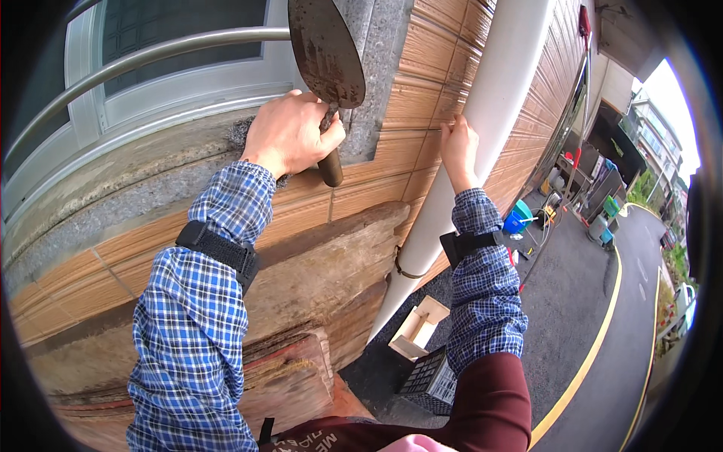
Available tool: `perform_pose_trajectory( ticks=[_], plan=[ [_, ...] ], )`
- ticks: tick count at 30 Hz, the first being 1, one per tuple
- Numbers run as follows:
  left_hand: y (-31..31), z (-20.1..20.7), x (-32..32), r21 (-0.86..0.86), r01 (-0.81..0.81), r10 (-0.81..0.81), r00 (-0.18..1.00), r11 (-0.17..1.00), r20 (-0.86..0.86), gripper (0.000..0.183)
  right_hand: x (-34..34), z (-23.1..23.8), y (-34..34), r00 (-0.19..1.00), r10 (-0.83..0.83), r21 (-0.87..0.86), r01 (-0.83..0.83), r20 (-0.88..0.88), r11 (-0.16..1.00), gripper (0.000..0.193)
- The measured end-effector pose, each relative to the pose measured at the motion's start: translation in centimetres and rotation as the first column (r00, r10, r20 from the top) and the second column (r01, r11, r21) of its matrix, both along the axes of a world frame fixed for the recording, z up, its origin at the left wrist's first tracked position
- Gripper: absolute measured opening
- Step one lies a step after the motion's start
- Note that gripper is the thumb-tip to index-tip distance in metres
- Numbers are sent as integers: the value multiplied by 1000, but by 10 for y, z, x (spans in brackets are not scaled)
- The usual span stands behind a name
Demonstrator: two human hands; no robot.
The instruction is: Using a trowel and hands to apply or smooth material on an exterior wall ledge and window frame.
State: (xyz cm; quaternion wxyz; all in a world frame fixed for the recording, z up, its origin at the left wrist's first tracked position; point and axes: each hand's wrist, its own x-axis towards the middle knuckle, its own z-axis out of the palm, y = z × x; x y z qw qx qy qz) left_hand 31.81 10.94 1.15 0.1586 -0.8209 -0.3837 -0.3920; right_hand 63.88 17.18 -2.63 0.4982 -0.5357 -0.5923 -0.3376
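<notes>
- Pointing trowel: blade up before granite trim, neck held in left hand, fingers curled tight; dark fibrous wad at that hand.
- Risk: grip at neck, not handle, so blade could twist and clip metal rail.
- Right hand: fingers curled by white downpipe; can't tell if holding anything.

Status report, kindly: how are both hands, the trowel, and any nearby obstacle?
Left hand gripping masonry trowel, blade up. Right hand closed, at white downpipe, contact unclear. Nearby: metal rail, its end meeting blade in view.
</notes>
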Motion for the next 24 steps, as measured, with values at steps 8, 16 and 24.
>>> perform_pose_trajectory(
  ticks=[8,16,24],
  plan=[
    [3,-6,0,54,-6,5,1000,999,23,32,-20,-6,35,956,41,146,2,-289,989,15],
    [1,-3,0,22,-45,46,999,999,-18,29,-18,3,40,940,6,141,45,-341,989,11],
    [3,-4,1,20,-10,11,1000,1000,-21,27,-27,1,34,915,11,216,84,-403,973,11]
  ],
)
